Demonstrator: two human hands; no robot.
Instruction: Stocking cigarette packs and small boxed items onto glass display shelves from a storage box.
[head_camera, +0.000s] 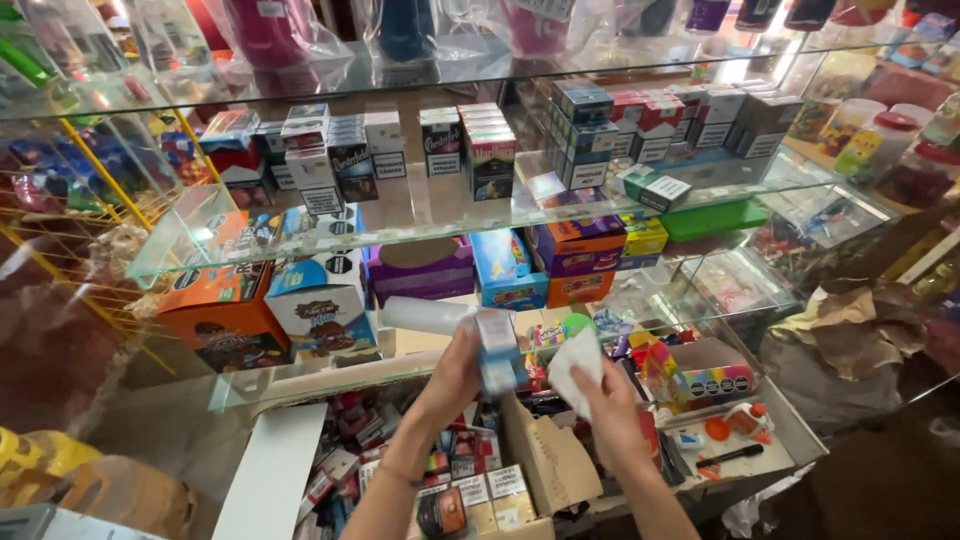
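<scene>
- Nearest the camera, directly beneath both forearms, sat an open brown cardboard box (545, 470) packed with small flat packets standing on edge, so that their tops could be read and picked from above.
- Left hand (455, 375) was closed around a white plastic spray bottle (440, 318), which lay tilted almost on its side with the body pointing away to the left of the hand; the light blue trigger head (497, 350) sat just to the right of the fingers, a grip that suited squeezing it.
- Right hand (605, 400) pinched a crumpled white cloth or paper wipe (577, 368) between its fingers, raised just beside the bottle's nozzle, apparently so that spray would land on it; which material it was I could not tell.
- Above both hands ran a clear glass shelf (250, 250) carrying small rectangular cartons in white, red and dark blue (590, 135), stacked in rows with faces outward for display.
- Beyond the hands, on the lower level, stood an orange snack box (222, 305), a blue-and-white one (322, 300), a purple one (420, 268) and a turquoise one (510, 265), upright side by side.
- Right of the right hand, a shallow tray-like ledge (800, 440) held a black pen and small orange and red bits, loosely strewn.
- Farther right, crumpled brown paper (850, 330) lay heaped.
</scene>
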